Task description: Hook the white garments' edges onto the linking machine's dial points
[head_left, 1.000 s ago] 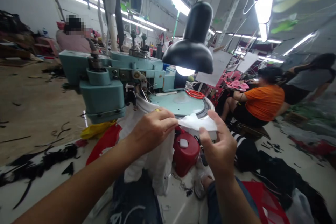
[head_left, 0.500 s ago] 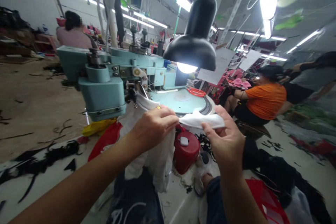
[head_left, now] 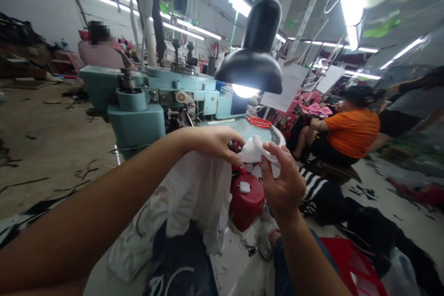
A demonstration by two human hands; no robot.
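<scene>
My right hand [head_left: 286, 188] has its grip pinched on the white cloth [head_left: 250, 151], just in front of the teal machine [head_left: 137, 122]; my left hand [head_left: 210, 141] curls beside it, grip unclear to me. A slack pinch could let the fold twist. The plastic bag's [head_left: 400, 270] contents I can't make out

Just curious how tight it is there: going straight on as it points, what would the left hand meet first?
The left hand would probably meet the white cloth in the right hand first; depth there is hard to judge.
</scene>
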